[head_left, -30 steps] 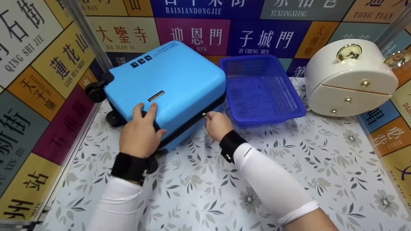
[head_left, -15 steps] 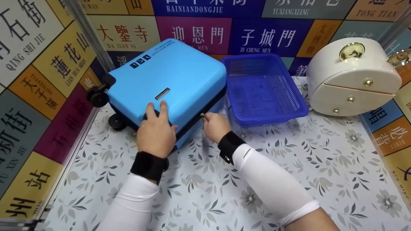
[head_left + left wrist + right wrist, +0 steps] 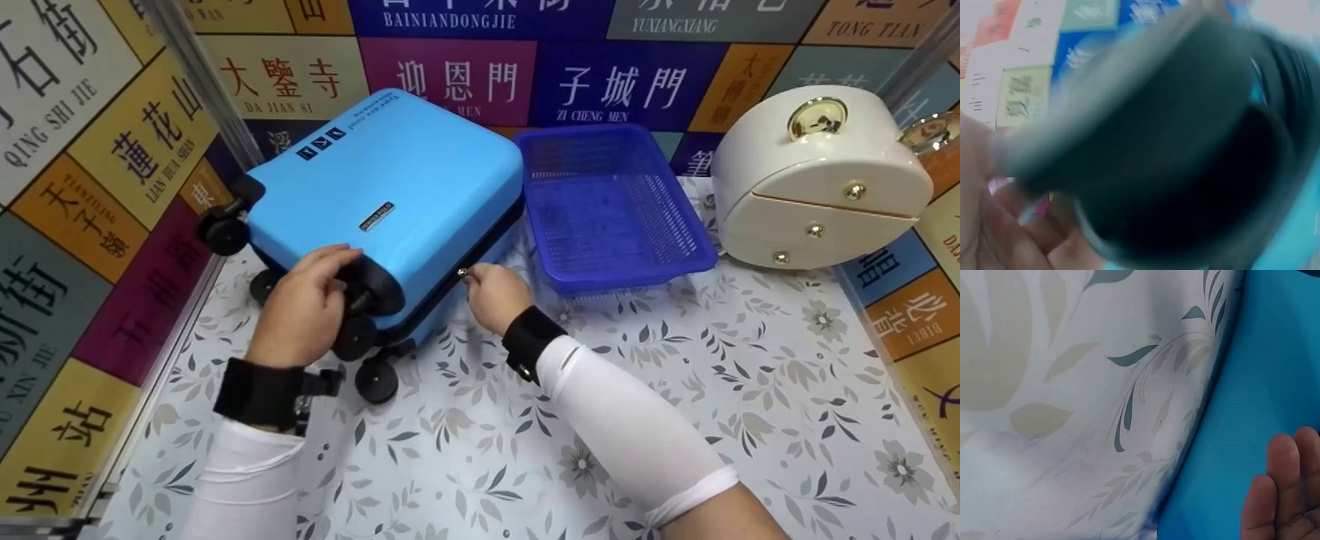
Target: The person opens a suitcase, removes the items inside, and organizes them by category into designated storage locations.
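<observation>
- Blue suitcase (image 3: 390, 172): lying on the floral surface (image 3: 585, 420).
- Left hand (image 3: 304, 307): touching the suitcase's near wheeled corner, fingers bending; whether they are gripping, cannot tell.
- Right hand (image 3: 499, 298): pinching the zip pull (image 3: 463, 272) on the suitcase's near side.
- Blue basket (image 3: 637, 276): sitting just right of the suitcase.

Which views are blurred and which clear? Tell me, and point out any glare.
Head: suitcase mostly crisp, glossy highlights on the white box; left wrist: a dark shape heavily smeared, top right corner washed out; right wrist: fingers fairly clear, a soft grey shadow across the cloth near the top.
</observation>
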Available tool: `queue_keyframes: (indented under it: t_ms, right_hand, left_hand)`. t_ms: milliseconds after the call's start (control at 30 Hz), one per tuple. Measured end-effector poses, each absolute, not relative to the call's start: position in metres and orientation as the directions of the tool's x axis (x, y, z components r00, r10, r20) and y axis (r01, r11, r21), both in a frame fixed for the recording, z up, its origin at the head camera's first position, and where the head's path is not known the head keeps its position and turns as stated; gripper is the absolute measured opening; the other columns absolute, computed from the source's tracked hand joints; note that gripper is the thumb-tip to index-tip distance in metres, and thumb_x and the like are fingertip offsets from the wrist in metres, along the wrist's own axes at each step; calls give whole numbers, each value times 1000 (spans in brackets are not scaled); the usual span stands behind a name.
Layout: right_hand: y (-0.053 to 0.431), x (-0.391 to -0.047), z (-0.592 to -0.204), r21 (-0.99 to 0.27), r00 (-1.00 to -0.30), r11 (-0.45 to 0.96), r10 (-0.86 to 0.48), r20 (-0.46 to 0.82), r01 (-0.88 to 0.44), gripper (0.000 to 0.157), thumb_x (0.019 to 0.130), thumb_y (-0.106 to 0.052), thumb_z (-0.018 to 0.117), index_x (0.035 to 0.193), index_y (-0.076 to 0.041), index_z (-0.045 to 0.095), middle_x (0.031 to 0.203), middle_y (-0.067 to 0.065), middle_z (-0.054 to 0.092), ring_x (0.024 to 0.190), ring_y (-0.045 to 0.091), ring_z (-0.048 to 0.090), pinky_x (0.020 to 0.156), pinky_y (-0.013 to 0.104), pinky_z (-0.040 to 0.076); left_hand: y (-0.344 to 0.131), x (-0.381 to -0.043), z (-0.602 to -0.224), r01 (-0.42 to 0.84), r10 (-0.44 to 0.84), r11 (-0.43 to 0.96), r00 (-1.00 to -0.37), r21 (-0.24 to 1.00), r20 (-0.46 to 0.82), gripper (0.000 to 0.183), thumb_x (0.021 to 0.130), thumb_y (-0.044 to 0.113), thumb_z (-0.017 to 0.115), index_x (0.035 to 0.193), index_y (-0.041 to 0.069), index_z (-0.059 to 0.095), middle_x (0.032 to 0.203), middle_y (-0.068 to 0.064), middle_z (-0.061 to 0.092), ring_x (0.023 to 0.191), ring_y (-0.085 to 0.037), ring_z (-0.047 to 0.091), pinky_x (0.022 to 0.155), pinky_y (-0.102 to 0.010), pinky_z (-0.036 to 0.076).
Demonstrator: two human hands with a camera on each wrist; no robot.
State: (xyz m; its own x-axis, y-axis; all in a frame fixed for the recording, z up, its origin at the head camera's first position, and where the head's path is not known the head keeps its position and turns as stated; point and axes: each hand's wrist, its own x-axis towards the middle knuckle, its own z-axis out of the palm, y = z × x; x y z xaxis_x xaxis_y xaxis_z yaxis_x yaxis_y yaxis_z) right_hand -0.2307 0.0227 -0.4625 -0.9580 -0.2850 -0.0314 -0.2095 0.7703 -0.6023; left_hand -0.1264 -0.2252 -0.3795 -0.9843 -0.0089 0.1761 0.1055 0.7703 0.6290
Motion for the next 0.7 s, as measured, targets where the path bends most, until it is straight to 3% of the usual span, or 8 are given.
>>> queue_keyframes:
  t_ms: [133, 267, 433, 700]
  right_hand:
    - [22, -232, -464, -606, -957, 765, -290, -24, -216, 27, 109, -24, 54, 114, -8, 76, 101, 6, 79, 86, 24, 73, 82, 42, 58]
    - [20, -232, -466, -627, -954, 752, -297, -46, -204, 28, 110, -24, 53, 114, -8, 76, 99, 5, 78, 82, 23, 70, 77, 40, 57]
    - [18, -232, -468, -629, -951, 750, -305, -53, -206, 28, 110, -24, 53, 117, -9, 76, 100, 5, 79, 82, 22, 70, 79, 40, 57]
    - [21, -235, -465, -602, -956, 769, -291, -29, -216, 28, 110, -25, 53, 118, -12, 76, 112, 7, 80, 98, 26, 75, 91, 43, 59]
  left_hand:
    - [-239, -129, -380, 141, 45, 841, -980, 522, 193, 46, 101, 11, 65, 147, 20, 64, 163, -9, 48, 137, -42, 52, 108, -59, 46]
    - [-249, -136, -381, 158, 73, 894, -975, 420, 212, 58, 94, 15, 80, 149, 23, 63, 168, -11, 42, 147, -47, 38, 117, -67, 30]
    - [-260, -145, -390, 188, 125, 914, -974, 360, 190, 74, 92, 19, 83, 158, 26, 50, 170, -12, 37, 160, -42, 27, 128, -66, 13]
    - [-266, -158, -411, 262, 167, 936, -920, 237, 356, 78, 85, 33, 88, 155, 24, 55, 162, -7, 51, 152, -37, 43, 128, -63, 20]
